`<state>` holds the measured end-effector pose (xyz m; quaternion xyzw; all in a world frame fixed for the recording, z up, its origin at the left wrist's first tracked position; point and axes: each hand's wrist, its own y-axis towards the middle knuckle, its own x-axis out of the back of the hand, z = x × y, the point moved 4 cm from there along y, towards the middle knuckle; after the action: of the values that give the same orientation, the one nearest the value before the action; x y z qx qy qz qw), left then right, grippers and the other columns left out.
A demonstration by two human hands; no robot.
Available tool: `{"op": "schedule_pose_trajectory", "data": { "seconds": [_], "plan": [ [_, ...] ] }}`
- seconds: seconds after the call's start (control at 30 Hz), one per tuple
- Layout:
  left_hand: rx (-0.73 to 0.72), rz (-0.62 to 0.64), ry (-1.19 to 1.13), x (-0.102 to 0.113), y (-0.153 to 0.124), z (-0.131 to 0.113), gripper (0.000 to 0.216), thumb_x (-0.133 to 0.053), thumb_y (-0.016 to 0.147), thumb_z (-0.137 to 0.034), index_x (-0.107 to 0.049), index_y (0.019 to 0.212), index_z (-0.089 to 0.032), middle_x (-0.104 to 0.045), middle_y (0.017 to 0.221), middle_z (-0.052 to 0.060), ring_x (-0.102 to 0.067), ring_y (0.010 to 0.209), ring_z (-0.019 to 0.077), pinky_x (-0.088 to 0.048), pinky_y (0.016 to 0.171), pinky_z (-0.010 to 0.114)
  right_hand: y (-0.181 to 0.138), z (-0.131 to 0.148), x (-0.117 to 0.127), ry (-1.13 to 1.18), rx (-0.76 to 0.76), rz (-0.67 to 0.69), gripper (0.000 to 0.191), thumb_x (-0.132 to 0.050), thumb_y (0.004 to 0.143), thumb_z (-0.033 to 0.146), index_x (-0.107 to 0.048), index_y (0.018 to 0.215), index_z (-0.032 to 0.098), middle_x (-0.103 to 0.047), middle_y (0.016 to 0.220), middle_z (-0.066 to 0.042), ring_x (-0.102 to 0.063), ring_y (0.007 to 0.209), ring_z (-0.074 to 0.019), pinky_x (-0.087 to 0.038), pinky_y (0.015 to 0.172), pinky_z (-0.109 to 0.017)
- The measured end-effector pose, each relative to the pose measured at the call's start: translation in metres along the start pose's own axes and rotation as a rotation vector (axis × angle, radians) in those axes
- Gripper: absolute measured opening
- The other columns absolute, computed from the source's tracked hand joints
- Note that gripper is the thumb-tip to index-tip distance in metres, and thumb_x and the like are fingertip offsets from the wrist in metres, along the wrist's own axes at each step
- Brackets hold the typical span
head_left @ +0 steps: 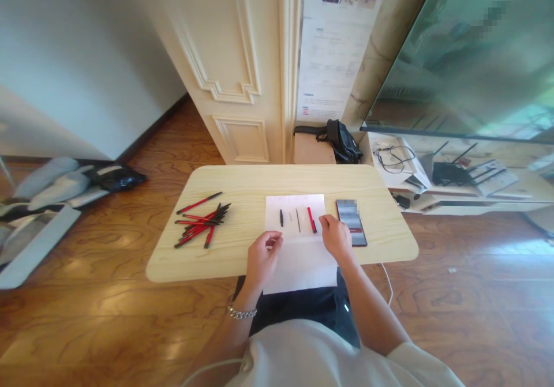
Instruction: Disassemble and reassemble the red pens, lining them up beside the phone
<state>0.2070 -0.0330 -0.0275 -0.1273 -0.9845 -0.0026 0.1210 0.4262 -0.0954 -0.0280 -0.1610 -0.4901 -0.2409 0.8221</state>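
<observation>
A white sheet of paper [298, 243] lies on the light wooden table [242, 188]. Pen parts are laid out in a row on it: a short black piece [281, 218], a small pale piece [290, 216], a thin dark refill [298, 220], a white piece [304, 220] and a red barrel [311, 219]. My left hand [263, 256] rests on the sheet's left edge with fingers curled; whether it holds anything is hidden. My right hand [335, 236] lies on the sheet's right side, fingertips just beside the red barrel, fingers bent.
A pile of several red-and-black pens [202, 223] lies on the table's left part. A phone [351, 222] lies right of the paper. Beyond the table stand a cardboard box with a black bag [341, 139] and a low shelf with cables and a router [450, 173].
</observation>
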Motion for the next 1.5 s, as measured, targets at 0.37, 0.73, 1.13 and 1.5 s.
{"op": "schedule_pose_trajectory", "data": {
  "seconds": [0.37, 0.73, 1.13, 1.5],
  "plan": [
    [-0.003, 0.054, 0.006, -0.012, -0.013, -0.008, 0.023, -0.068, 0.069, -0.028, -0.068, 0.091, -0.024, -0.065, 0.076, 0.001, -0.052, 0.055, 0.0124, -0.042, 0.057, 0.024, 0.039, 0.017, -0.010, -0.066, 0.019, 0.120, 0.031, -0.050, 0.085, 0.044, -0.066, 0.096, 0.020, -0.067, 0.096, -0.010, -0.060, 0.089, -0.0211, -0.039, 0.072, -0.028],
    [0.000, 0.135, 0.025, -0.022, -0.011, -0.005, 0.021, -0.065, 0.073, -0.034, -0.068, 0.090, -0.023, -0.067, 0.079, 0.003, -0.056, 0.060, 0.0136, -0.045, 0.057, 0.024, 0.048, 0.018, -0.012, 0.001, -0.053, 0.136, 0.027, -0.053, 0.080, 0.038, -0.070, 0.080, 0.017, -0.070, 0.083, -0.012, -0.062, 0.084, -0.0221, -0.040, 0.069, -0.028],
    [0.066, 0.153, -0.285, -0.044, -0.006, -0.011, 0.036, -0.064, 0.077, -0.040, -0.063, 0.105, -0.018, -0.069, 0.084, 0.007, -0.064, 0.066, 0.0159, -0.051, 0.062, 0.027, 0.001, 0.045, -0.020, 0.708, 0.108, 0.353, 0.032, -0.049, 0.082, 0.043, -0.066, 0.076, 0.016, -0.067, 0.069, -0.003, -0.060, 0.059, -0.0131, -0.043, 0.058, -0.023],
    [0.173, 0.129, -0.365, -0.034, -0.004, 0.011, 0.037, -0.068, 0.071, -0.041, -0.062, 0.096, -0.015, -0.067, 0.076, 0.005, -0.064, 0.061, 0.0142, -0.053, 0.059, 0.028, 0.033, 0.029, -0.029, 0.054, 0.106, 0.115, 0.022, -0.056, 0.081, 0.038, -0.067, 0.094, 0.024, -0.067, 0.095, -0.006, -0.061, 0.084, -0.0191, -0.040, 0.069, -0.027]
  ]
}}
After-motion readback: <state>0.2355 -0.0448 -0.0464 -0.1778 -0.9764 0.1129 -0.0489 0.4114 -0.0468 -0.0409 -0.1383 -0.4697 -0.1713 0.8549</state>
